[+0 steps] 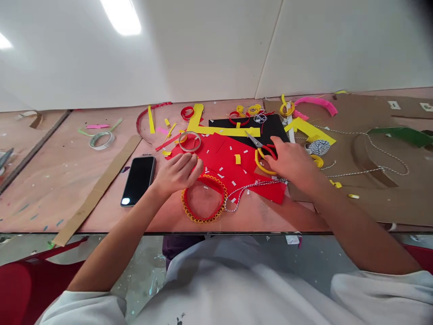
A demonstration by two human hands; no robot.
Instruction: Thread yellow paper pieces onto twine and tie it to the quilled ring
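Scissors (257,141) clenched in R grip (291,162), tips by black card (274,128); red card (216,155) could slip, causing a mis-cut, if L grip (177,174), curled, hold unclear, lifts off.

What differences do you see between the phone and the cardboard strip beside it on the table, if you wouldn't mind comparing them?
The phone is glossy black, while the cardboard strip is matte brown. The phone is short and wide, and the strip is much longer and slimmer. The phone also sits closer to the left hand than the strip does. Both lie flat on the table.
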